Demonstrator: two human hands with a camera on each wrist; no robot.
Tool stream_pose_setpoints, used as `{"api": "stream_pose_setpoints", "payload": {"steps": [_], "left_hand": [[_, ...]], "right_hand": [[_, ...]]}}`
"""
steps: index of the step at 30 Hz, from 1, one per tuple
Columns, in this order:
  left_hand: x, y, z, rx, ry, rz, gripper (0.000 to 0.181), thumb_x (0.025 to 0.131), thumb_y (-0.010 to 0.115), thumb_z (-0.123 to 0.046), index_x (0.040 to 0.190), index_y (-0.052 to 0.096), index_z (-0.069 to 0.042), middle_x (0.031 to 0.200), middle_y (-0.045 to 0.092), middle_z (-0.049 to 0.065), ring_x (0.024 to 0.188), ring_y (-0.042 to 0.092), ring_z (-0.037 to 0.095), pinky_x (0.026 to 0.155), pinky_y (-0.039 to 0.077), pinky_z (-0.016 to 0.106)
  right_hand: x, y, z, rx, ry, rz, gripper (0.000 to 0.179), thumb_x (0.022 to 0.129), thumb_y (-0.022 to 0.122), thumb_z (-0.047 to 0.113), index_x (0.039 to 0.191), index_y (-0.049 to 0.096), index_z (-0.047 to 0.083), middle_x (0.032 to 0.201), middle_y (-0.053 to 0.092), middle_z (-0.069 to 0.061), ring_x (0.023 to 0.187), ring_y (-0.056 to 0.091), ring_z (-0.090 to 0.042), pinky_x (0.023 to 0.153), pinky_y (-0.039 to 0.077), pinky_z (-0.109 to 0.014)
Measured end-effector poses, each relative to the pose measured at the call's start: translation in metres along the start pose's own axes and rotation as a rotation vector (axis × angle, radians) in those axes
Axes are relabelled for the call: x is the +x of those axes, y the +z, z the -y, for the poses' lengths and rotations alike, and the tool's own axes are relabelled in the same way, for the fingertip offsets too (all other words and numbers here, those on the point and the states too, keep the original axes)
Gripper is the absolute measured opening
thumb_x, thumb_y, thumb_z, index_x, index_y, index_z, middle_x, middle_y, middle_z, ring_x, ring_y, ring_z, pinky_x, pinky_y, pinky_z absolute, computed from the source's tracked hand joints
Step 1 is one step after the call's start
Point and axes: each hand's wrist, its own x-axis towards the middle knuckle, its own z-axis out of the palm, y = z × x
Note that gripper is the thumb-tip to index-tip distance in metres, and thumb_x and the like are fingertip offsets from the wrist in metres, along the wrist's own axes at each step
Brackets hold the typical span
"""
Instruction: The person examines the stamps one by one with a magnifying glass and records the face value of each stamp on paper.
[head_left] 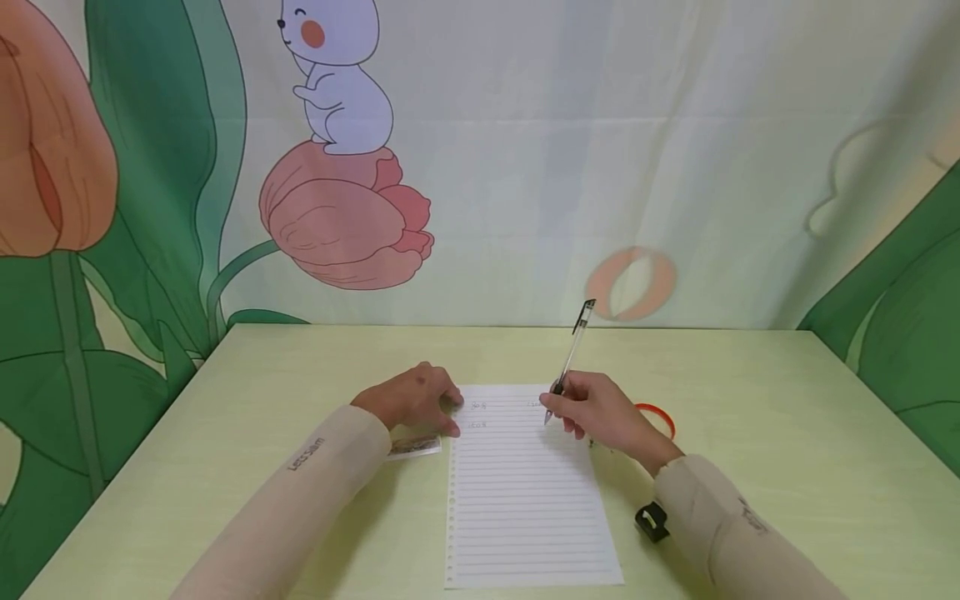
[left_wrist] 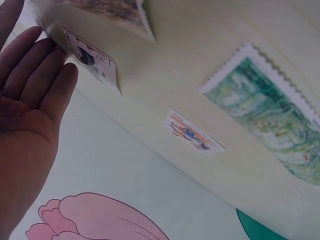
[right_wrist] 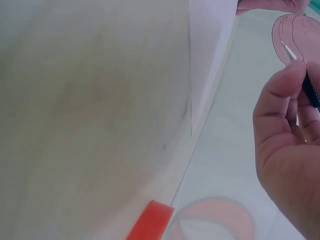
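Note:
My right hand (head_left: 600, 412) pinches a clear-barrelled pen (head_left: 574, 346) with a black clip and grip. Its tip points down over the upper right of a lined sheet of paper (head_left: 525, 500). In the right wrist view the metal pen tip (right_wrist: 287, 49) juts past the thumb. My left hand (head_left: 416, 400) rests at the sheet's upper left edge with fingers loosely bent. A picture stamp (head_left: 415, 447) lies partly hidden under the left wrist. The left wrist view shows more stamps: a green one (left_wrist: 270, 115), a small orange-and-blue one (left_wrist: 192, 134) and one marked 120 (left_wrist: 92, 60) near the fingers.
Small handwriting (head_left: 478, 407) stands in the sheet's top lines. An orange-red ring (head_left: 660, 417) lies behind the right wrist, and a small black object (head_left: 652, 522) is beside the right sleeve. A printed curtain (head_left: 525, 167) hangs behind the table (head_left: 787, 433).

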Motion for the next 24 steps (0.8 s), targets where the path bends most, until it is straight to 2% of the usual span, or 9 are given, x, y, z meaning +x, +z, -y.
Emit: {"api": "stream_pose_setpoints", "payload": {"steps": [10, 24], "left_hand": [[0.000, 0.000, 0.001, 0.006, 0.003, -0.002, 0.051, 0.080, 0.086, -0.033, 0.126, 0.071, -0.017, 0.121, 0.061, 0.001, 0.110, 0.049, 0.018, 0.100, 0.044, 0.038], [0.003, -0.001, -0.001, 0.020, 0.007, 0.007, 0.050, 0.080, 0.086, -0.032, 0.124, 0.072, -0.015, 0.123, 0.062, 0.000, 0.111, 0.048, 0.018, 0.101, 0.044, 0.038]], "right_hand": [[0.014, 0.009, 0.001, -0.007, 0.009, -0.048, 0.018, 0.097, 0.067, 0.017, 0.088, 0.061, 0.002, 0.064, 0.058, -0.004, 0.057, 0.058, -0.017, 0.063, 0.057, -0.040], [0.028, 0.012, 0.003, -0.012, 0.041, -0.071, 0.020, 0.098, 0.066, 0.020, 0.091, 0.061, 0.002, 0.065, 0.059, -0.007, 0.057, 0.061, -0.018, 0.067, 0.058, -0.042]]}}
